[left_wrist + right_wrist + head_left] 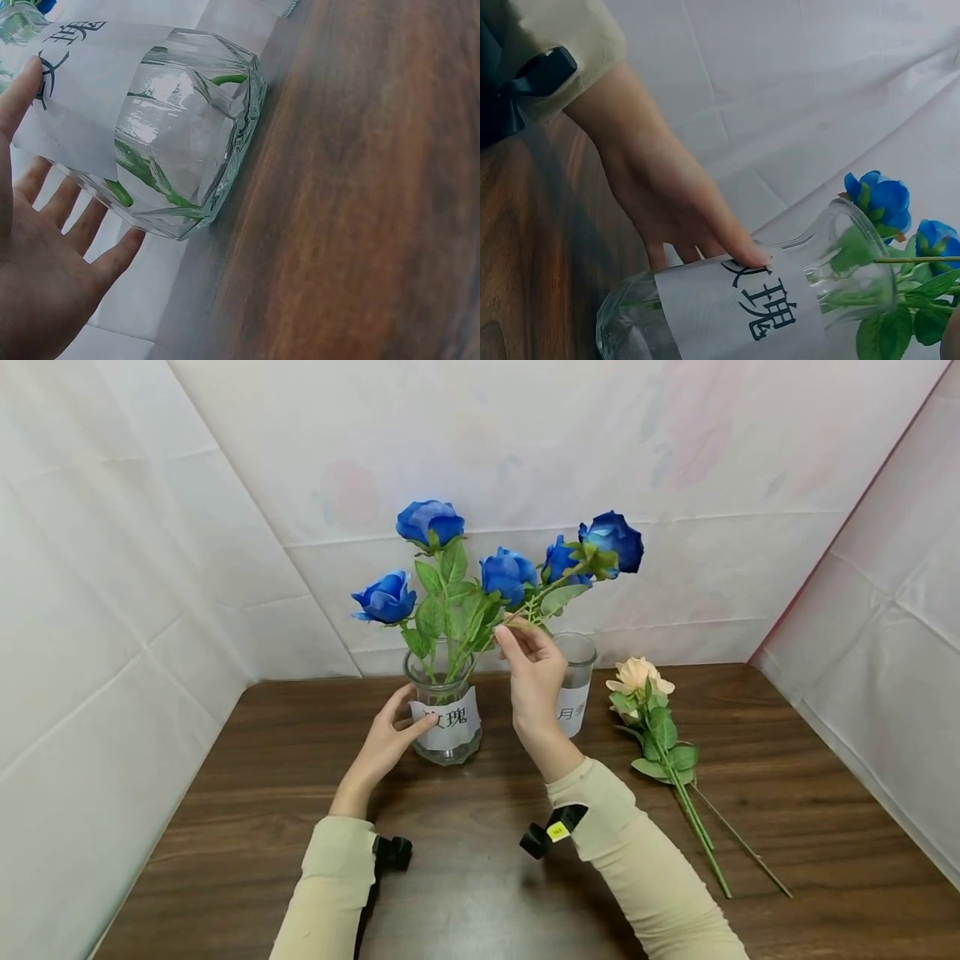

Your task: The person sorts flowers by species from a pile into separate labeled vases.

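Note:
A glass vase [459, 753] with a white paper label stands on the table, several blue roses in it. My left hand [382, 745] holds it from the left, its thumb across the label and its fingers around the far side. Green stem ends [146, 172] show through the glass base in the left wrist view. Above and right of the rim, my right hand [538, 681] pinches the stem of a blue rose [613, 542] that leans to the upper right. In the right wrist view that stem [915, 260] crosses the vase mouth; its lower end is hard to make out.
A second labelled glass vase [576, 681] stands behind my right hand, partly hidden by it. Right of it, a pale peach flower [640, 678] with green leaves lies on the wooden table [247, 827], beside a thin brown stem [742, 839]. White cloth [525, 427] hangs behind and at both sides.

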The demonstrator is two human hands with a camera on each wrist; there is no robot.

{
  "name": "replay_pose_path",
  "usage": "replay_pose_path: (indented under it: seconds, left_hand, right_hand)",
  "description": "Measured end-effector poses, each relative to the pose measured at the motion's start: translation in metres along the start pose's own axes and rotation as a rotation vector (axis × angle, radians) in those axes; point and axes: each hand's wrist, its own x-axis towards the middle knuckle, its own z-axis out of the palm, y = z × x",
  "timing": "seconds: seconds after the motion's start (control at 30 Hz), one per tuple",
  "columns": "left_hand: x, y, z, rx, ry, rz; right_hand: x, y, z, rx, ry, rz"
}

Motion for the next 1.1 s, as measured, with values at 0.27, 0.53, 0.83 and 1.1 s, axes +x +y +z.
replay_pose_path:
  seconds: [0.27, 0.53, 0.83, 1.1]
  left_hand:
    - [-0.013, 0.031, 0.002, 0.024, -0.016, -0.007]
    - [-0.013, 0.029, 0.001, 0.024, -0.013, -0.014]
    - [-0.012, 0.027, 0.002, 0.017, -0.015, -0.023]
    - [-0.005, 0.011, 0.001, 0.013, 0.005, 0.018]
  right_hand:
    - [0.007, 0.004, 0.006, 0.021, 0.026, 0.010]
    - [-0.003, 0.031, 0.000, -0.235, -0.006, 0.021]
    - [-0.012, 0.053, -0.002, -0.336, -0.022, 0.026]
    - [-0.012, 0.055, -0.001, -0.348, -0.022, 0.022]
